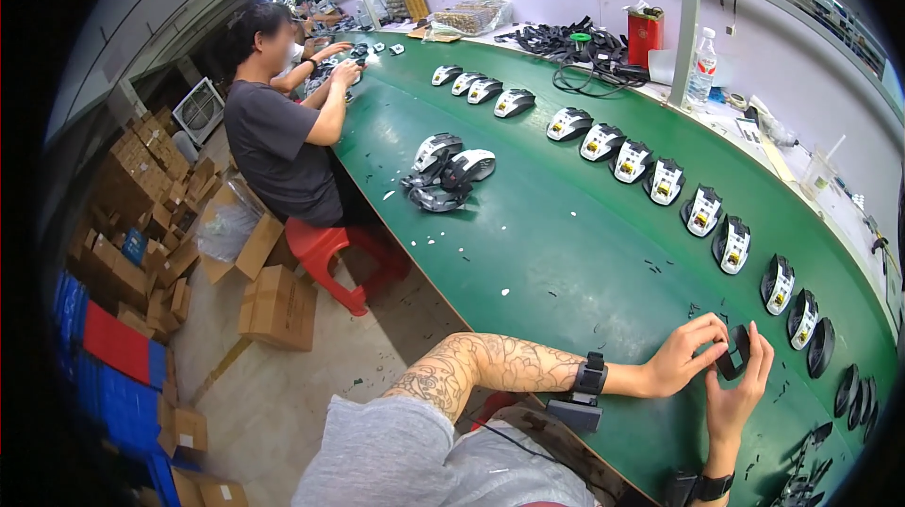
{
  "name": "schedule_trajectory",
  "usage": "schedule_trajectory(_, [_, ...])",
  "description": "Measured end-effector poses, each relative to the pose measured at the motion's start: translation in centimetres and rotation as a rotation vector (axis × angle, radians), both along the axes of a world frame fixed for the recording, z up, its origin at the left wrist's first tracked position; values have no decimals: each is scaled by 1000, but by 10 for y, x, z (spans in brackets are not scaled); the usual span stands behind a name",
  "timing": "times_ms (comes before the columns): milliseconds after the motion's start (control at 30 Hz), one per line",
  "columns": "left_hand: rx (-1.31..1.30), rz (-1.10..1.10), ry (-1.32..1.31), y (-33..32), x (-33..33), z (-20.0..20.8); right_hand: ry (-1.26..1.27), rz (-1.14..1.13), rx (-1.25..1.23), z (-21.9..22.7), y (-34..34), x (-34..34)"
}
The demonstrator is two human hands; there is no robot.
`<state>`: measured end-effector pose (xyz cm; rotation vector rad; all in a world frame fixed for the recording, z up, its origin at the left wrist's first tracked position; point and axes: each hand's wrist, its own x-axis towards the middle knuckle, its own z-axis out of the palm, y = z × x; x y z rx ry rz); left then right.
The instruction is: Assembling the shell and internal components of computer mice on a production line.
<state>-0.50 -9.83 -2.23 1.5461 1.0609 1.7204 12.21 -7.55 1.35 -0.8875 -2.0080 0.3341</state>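
Observation:
Near the right end of the green bench, my left hand [686,356] and my right hand [735,403] meet around a small black plastic shell piece [733,358]. The fingers of both hands are closed on its edges. Beyond them runs a curved row of white-and-black computer mouse bodies [702,212], several with a yellow part showing. Closest to my hands in that row are a mouse body [777,286] and a bare black shell [821,349]. More black shells [848,390] stand farther right.
A loose group of mouse parts [448,172] lies mid-bench. Black scraps [652,267] dot the green surface [566,253]. Black cables [580,40], a red can [645,38] and a bottle [702,66] sit along the back ledge. A co-worker [283,121] sits at left, near cartons [278,307].

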Motion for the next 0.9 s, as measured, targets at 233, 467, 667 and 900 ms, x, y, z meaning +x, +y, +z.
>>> schedule_trajectory(233, [62,-49,-35,20,3,-3,-118,-1,-39,8,2,24])
schedule_trajectory(467, [-231,-142,-176,20,-7,-2,26,190,-64,6,9,27])
schedule_trajectory(667, [-333,-352,-22,68,-10,15,57,32,-103,-4,23,48])
schedule_trajectory(900, [-87,13,837,197,32,30,143,-235,147,-14,58,80])
